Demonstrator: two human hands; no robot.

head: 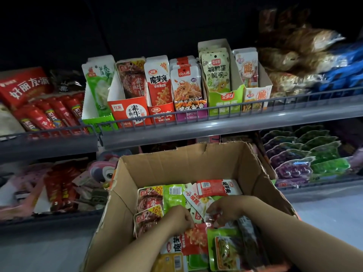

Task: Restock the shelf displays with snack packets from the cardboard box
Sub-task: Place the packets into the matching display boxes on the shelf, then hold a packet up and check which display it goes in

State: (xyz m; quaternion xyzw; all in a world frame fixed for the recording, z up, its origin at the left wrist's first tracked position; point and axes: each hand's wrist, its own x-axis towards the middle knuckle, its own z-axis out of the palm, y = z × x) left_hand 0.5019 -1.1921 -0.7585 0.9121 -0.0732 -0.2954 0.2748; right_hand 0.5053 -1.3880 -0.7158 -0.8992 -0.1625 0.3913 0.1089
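I have both hands down in the cardboard box [196, 163], left hand [177, 217] and right hand [225, 212] curled onto loose snack packets [196, 238] beneath them; light, floppy, slick film, best pinched by an edge.

Reads 好丽友派 on red carton [25, 85] at shelf left. 素牛排 on red display box [128, 112]; 魔芋爽 on white-red packet [158, 79] (20% corner flash). 10% on brown packets [150, 199] in cardboard box [176, 163].
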